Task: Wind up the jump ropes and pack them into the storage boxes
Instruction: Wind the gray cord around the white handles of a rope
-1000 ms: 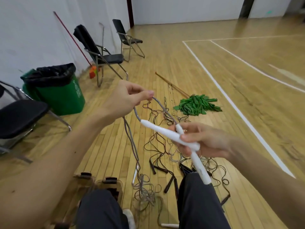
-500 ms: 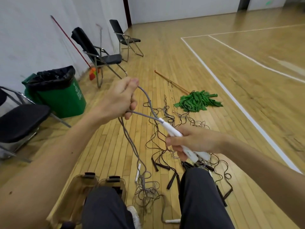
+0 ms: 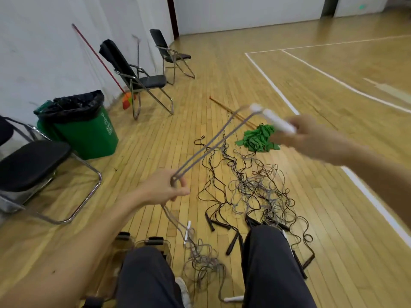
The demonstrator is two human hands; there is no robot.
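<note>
The right hand (image 3: 311, 141) is smeared by motion blur, so its fingers cannot be told apart, though it is plainly wrapped round the two white handles (image 3: 275, 121), which lie side by side and poke out up-left of the fist. The clear storage boxes (image 3: 153, 244) sit on the floor by the person's left knee (image 3: 144, 276), half covered by that knee and the forearm; what they contain cannot be made out. The grey jump rope (image 3: 206, 150) runs as two taut, nearly parallel strands from the handle tips down-left to the left hand (image 3: 160, 190), whose thumb and curled fingers pinch the bend of the loop. From under that hand the cord drops slack to a loose grey heap (image 3: 204, 263) between the knees. The rope is thin and smooth, the handles glossy plastic cylinders. Right of the heap a tangle of dark and grey ropes (image 3: 255, 192) with black stick handles sprawls over the varnished plank floor (image 3: 222, 74), its near edge hidden behind the right knee (image 3: 269, 263).
</note>
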